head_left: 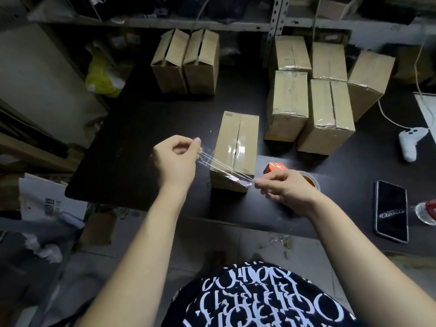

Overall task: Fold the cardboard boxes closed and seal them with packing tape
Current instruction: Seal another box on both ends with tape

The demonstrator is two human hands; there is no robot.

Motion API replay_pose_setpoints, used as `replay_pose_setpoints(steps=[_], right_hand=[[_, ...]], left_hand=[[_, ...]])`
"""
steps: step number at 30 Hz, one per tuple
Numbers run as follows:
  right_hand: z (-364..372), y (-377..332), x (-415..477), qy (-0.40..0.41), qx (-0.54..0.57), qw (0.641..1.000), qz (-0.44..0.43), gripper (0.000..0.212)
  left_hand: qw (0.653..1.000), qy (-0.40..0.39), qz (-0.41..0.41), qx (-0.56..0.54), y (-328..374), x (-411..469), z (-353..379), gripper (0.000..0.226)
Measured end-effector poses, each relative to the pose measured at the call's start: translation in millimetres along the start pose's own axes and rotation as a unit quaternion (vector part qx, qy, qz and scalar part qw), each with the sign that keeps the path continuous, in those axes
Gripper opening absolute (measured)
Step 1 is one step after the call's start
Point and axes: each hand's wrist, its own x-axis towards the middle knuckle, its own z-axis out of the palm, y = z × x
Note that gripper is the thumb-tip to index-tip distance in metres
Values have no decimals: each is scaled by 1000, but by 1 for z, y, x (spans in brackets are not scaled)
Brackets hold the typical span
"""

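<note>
Black table (132,142) fills the middle of the view under a metal shelf (165,24). Its near edge runs just in front of the one box (238,142) that stands apart, so that box sits close to the person. A wide bare stretch of tabletop lies left of the box. To the right the room is tight: an orange tape cutter (274,166) and a tape roll (312,181) are just beside the box, and a phone (391,211) and a bottle (426,212) lie further right. Taped boxes (318,95) crowd the far right, and two untaped boxes (186,64) stand at the back.

The near box is brown cardboard with its flaps folded shut. Glossy clear tape covers the near half of its centre seam. A strip of tape (226,169), bunched into thin strands, stretches slantwise over its near end; whether it touches the cardboard cannot be told.

The left hand (175,159) pinches the strip's far end between thumb and forefinger, the other fingers curled in. The right hand (287,190) pinches the near end in the same way.

Small dark print at the box's corners is too small to read. White lettering on the black shirt (259,300) is not legible.
</note>
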Motion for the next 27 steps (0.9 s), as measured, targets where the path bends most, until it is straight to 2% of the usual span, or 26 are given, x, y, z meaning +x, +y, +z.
replay_pose_setpoints(steps=[5, 9, 12, 17, 21, 23, 26, 27], right_hand=[[-2, 5, 3, 44, 30, 998, 20, 4], [-5, 10, 3, 59, 58, 996, 32, 22], [-6, 10, 6, 102, 91, 990, 38, 29], [-11, 5, 7, 147, 90, 983, 66, 22], [-16, 2, 5, 154, 85, 980, 91, 6], [-16, 2, 4, 162, 93, 978, 94, 9], [-19, 2, 4, 165, 86, 979, 88, 25], [-18, 0, 3, 168, 89, 978, 83, 22]], left_hand=[[999, 9, 22, 32, -25, 6, -3, 15], [996, -18, -53, -72, -31, 15, -5, 6], [989, -35, -93, -111, -34, 16, -6, 4], [985, -31, -136, -101, -43, 13, -6, 6], [982, -28, -154, -105, -49, 10, -1, 6], [980, -28, -172, -93, -50, 8, 2, 8], [976, -14, -189, -105, -55, 7, 4, 10], [975, -8, -193, -112, -56, 7, 4, 11]])
